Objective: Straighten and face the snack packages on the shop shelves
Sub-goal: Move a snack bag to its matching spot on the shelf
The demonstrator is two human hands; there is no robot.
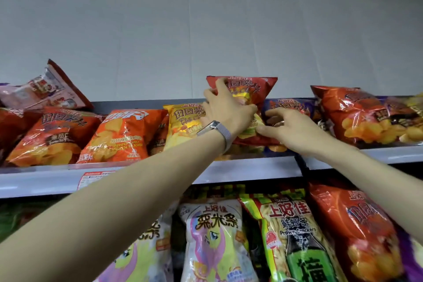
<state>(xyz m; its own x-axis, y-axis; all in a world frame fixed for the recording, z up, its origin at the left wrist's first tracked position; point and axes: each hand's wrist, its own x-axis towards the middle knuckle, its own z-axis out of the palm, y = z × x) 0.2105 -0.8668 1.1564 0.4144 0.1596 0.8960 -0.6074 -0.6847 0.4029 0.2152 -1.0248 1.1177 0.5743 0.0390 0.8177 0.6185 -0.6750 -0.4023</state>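
Note:
A red chip bag [256,91] stands upright on the top shelf [251,171], taller than its neighbours. My left hand [226,110], with a grey watch band on the wrist, grips the bag's left side, fingers curled over its front. My right hand [288,128] holds the bag's lower right part, in front of a purple chip bag [290,107]. A yellow chip bag [183,121] leans just left of my left hand. Orange chip bags [123,135] lie tilted back along the shelf further left.
A pink-and-red bag [45,89] lies askew on top at the far left. Another orange bag [366,114] lies at the right end. The lower shelf holds a pony corn-stick bag [215,236], a green prawn-cracker bag [295,231] and a red chip bag [357,229]. A plain grey wall rises behind.

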